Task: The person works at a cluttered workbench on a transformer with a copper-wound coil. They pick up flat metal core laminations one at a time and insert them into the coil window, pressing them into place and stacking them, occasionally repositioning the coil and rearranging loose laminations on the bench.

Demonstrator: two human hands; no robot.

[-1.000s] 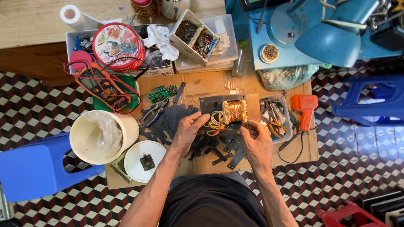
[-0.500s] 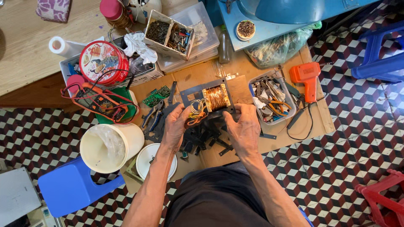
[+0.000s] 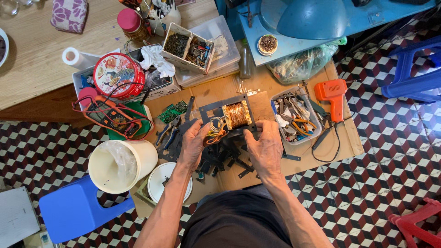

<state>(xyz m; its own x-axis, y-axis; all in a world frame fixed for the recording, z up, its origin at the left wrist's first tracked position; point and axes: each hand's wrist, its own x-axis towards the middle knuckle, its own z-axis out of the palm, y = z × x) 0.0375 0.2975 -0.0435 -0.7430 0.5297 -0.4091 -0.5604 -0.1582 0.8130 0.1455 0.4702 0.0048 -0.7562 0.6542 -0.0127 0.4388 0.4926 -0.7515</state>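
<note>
Both hands on the copper-wound transformer coil with its dark steel frame [image 3: 232, 115], mid-board on the brown cardboard sheet [image 3: 257, 87]. Left hand [image 3: 195, 142] curled around the wire end, right hand [image 3: 265, 146] gripping the near right corner. Best kept low and steady. Loose black plates [image 3: 220, 158] crowd underneath; free room lies toward the near edge.

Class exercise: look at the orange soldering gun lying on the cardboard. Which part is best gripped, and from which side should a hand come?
Grip the soldering gun by its handle, the leg that points toward the person. Come from the near side, probably with the right hand: the handle lies flat and uncovered there, while the tool tray crowds the body's left.
</note>
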